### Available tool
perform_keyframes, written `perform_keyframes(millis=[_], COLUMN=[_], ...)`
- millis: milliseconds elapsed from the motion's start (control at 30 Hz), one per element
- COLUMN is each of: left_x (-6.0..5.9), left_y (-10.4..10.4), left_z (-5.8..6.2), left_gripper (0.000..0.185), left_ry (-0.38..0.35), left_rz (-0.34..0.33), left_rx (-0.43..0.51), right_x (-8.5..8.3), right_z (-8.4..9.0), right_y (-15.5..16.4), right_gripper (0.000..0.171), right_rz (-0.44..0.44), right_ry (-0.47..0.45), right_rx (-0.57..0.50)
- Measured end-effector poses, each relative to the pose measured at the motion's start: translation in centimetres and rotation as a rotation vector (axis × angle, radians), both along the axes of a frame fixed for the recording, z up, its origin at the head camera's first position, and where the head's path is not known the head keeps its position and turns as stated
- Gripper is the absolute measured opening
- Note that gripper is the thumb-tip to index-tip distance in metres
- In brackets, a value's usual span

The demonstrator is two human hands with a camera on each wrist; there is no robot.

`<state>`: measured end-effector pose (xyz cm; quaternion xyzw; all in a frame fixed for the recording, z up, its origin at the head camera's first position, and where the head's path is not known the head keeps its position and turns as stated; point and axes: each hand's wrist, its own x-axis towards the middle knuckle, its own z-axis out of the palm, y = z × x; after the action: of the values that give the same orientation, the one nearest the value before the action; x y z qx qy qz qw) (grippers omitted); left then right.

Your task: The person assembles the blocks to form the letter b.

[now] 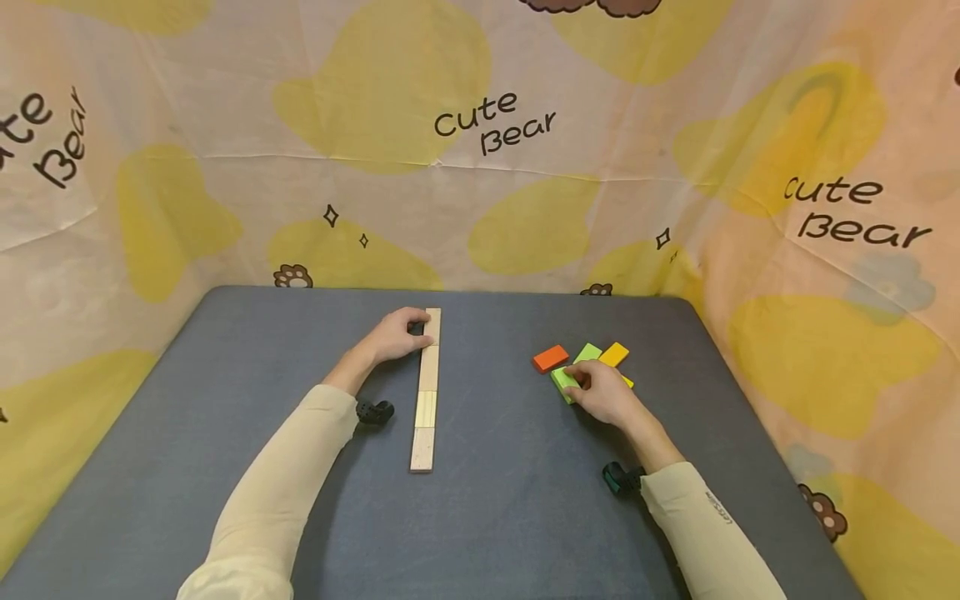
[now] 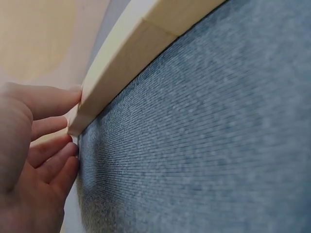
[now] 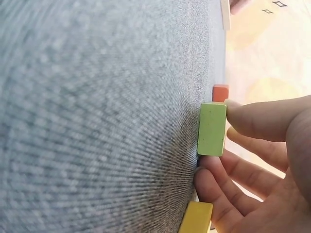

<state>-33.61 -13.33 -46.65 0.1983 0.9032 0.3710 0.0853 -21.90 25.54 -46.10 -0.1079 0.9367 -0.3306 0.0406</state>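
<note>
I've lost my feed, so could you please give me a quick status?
Left hand touching wooden block row. Right hand pinching green block. Nothing between.

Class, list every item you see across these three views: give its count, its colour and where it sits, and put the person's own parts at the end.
Plain wooden blocks: four, pale wood, laid end to end in a row left of the table's centre.
Green blocks: two, light green, right of centre; the nearer one is gripped.
Orange block: one, orange, left of the green ones.
Yellow blocks: two, yellow, beside the green ones; one is mostly hidden.
Table: one, grey-blue fabric top.
Backdrop cloth: one, cream with yellow patches and "Cute Bear" lettering, behind and beside the table.
Wrist cameras: two, black, one on each wrist.
Left hand: one, fingers touching the far end of the wooden row.
Right hand: one, pinching a green block.
</note>
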Motion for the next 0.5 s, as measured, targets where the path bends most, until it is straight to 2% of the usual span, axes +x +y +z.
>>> perform_keyframes(millis=[233, 500], left_x=[0.8, 2.3], left_y=[-0.2, -0.5], left_z=[-0.2, 0.2], left_gripper=[0.050, 0.047], left_ry=[0.036, 0.057], left_rz=[-0.016, -0.026], left_rx=[-0.067, -0.081], right_x=[-0.1, 0.2], right_z=[-0.1, 0.0], right_y=[0.1, -0.1], right_gripper=[0.034, 0.035], right_rz=[0.007, 0.018], right_ry=[0.003, 0.024], right_rx=[0.000, 0.028])
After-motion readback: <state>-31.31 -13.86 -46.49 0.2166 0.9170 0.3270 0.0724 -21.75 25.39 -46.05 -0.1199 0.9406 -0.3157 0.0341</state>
